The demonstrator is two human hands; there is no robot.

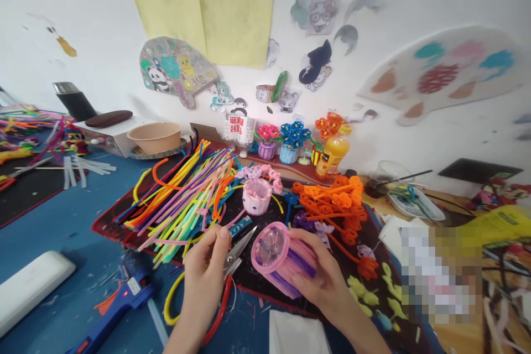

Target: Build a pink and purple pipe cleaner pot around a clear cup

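The step in hand looks like wrapping: the right hand (pixel 327 276) holds a striped pink-and-purple pipe-cleaner cup (pixel 286 268) above the worktop (pixel 87 221), tilted, its pink-rimmed end turned toward the camera. That grip is spread around the side, thumb below and fingers over the top. The left hand (pixel 207 257) has a narrow pinch, seemingly on a pink pipe cleaner (pixel 237 218) (its fingers hide the exact contact). Strand and cup are apart. Joining them would call for a steady right grip and a precise left one, clear of the open scissors (pixel 243 248) between the hands. The blue glue gun (pixel 133 293) lies to the left, unheld.
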